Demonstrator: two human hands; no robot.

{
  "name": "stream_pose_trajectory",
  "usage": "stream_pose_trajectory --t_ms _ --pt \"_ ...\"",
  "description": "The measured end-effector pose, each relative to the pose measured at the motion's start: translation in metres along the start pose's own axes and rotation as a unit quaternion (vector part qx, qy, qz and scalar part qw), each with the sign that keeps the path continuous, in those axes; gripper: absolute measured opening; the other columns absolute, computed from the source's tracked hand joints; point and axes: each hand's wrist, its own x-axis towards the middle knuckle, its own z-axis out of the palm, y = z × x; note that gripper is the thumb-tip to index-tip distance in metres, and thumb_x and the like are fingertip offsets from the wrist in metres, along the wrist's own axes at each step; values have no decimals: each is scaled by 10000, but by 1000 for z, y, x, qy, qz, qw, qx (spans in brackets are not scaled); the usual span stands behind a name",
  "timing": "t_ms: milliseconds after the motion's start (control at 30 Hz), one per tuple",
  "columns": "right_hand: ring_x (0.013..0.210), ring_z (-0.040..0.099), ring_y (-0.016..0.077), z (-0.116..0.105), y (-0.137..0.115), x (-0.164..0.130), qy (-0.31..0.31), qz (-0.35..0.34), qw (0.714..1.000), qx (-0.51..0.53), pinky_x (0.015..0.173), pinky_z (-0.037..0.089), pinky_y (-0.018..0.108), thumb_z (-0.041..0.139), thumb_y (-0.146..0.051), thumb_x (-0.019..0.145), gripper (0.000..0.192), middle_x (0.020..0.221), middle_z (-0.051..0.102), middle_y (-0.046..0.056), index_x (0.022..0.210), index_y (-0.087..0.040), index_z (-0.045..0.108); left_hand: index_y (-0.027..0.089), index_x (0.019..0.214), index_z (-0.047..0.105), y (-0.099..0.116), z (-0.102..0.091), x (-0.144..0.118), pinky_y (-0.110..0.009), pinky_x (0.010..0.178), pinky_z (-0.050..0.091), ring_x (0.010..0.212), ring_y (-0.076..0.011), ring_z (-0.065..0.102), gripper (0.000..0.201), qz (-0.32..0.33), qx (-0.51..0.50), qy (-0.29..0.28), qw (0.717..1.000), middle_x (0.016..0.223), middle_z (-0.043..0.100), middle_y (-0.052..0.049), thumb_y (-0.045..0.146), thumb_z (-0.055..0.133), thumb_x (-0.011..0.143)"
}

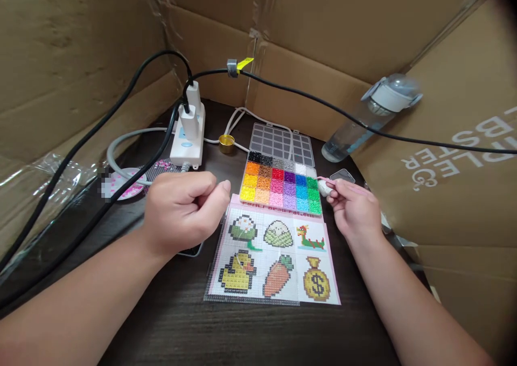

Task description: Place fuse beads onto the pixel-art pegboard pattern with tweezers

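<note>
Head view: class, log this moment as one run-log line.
left hand: fisted over pattern sheet | right hand: holds pink tool beside bead box | bottle: leaning on cardboard

Bead box (283, 185) lies behind the pattern sheet (274, 258), power strip (188, 139) left.

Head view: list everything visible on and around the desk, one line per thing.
bead box: 1, clear, compartments of many colours, desk centre, lid open behind
pattern sheet: 1, pink border, six pictures, below the box
pegboard: 1, clear, over the sheet
power strip: 1, white, two plugs in, back left
cables: several, black and grey, across left and back
gold cap: 1, beside the strip
water bottle: 1, clear, white lid, leaning back right
round dish: 1, pink beads, left
plastic wrap: clear, far left
cardboard walls: brown, all round
desk: dark wood
left hand: loosely fisted beside the sheet
right hand: fingers pinch a pink tool at the box edge
</note>
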Motion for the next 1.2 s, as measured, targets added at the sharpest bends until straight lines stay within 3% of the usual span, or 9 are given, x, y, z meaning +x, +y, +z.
stream_pose_trajectory --t_ms 67,167,600,800,967,1200 --pt "495 531 87 0 2 1 26 20 999 -20 409 443 194 767 -142 609 137 673 686 102 697 -71 691 149 464 269 0 -1 0 -255 397 203 393 -33 248 453 1 6 6 1000 420 265 62 107 640 721" --pt "474 537 96 1 3 -2 45 -8 998 -35 398 447 203 780 -152 600 166 627 673 90 701 -65 681 150 464 264 0 -1 0 -255 395 206 394 -34 249 458 1 5 9 1000 420 267 61 103 639 723" --pt "461 537 80 -1 1 0 34 15 999 -12 394 461 190 762 -135 598 158 684 704 121 701 -54 675 147 454 261 0 -1 0 -244 391 200 389 -31 251 453 3 -12 8 1000 415 279 64 84 643 688" --pt "444 544 94 1 0 -3 46 -20 999 -21 386 477 206 776 -148 587 153 611 683 77 676 -81 670 150 463 253 2 -2 1 -252 388 199 392 -34 236 450 7 -8 11 1000 421 258 63 84 635 691" --pt "463 557 87 1 2 -2 24 10 1000 -17 394 494 185 754 -136 613 116 652 699 104 672 -63 686 150 465 255 1 -2 1 -250 389 197 395 -34 236 450 8 -6 12 1000 423 257 64 82 636 696" --pt "441 557 89 -5 5 2 43 27 999 -12 403 522 192 731 -109 637 88 571 659 68 652 -67 654 148 476 251 0 -1 0 -253 393 192 397 -34 235 454 7 -14 13 1000 424 256 63 75 643 693"
